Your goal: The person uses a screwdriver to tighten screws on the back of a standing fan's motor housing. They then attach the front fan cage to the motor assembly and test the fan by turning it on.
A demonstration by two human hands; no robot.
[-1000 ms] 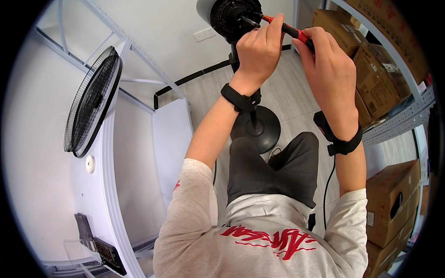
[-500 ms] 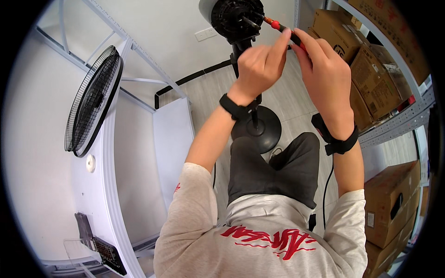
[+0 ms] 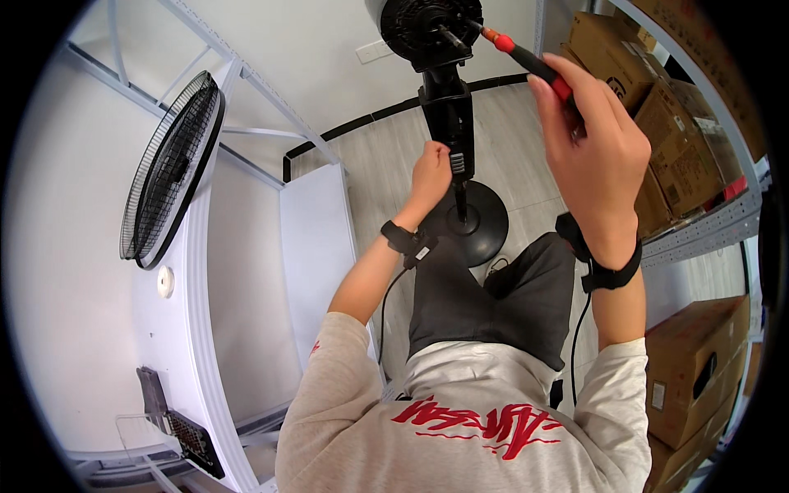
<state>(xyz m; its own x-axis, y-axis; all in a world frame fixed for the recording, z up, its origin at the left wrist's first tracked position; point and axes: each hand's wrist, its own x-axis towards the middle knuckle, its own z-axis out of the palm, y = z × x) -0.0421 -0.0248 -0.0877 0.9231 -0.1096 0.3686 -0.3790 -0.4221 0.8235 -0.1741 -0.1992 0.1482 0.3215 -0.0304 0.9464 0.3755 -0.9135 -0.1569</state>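
My right hand [image 3: 598,152] grips a red-and-black screwdriver [image 3: 526,57]. Its tip points at the black motor housing of a stand fan [image 3: 423,29], close to the bare metal shaft; whether tip and housing touch is hard to tell. Lower down, my left hand [image 3: 431,181] is closed, fingers curled, beside the control panel [image 3: 458,163] on the fan's black column. What it holds, if anything, is hidden. The fan's round black base [image 3: 481,226] stands on the floor in front of my knees.
To the left, a black wire fan grille [image 3: 173,168] stands on a white shelf [image 3: 197,287] near a small white round part [image 3: 165,282]. Cardboard boxes [image 3: 670,131] fill the metal rack at right, with another carton [image 3: 699,361] below. A wall socket [image 3: 374,52] is behind the fan.
My left hand has left the screwdriver area and dropped down to the fan's column. My right hand has moved slightly right and down, still holding the screwdriver near the motor housing.
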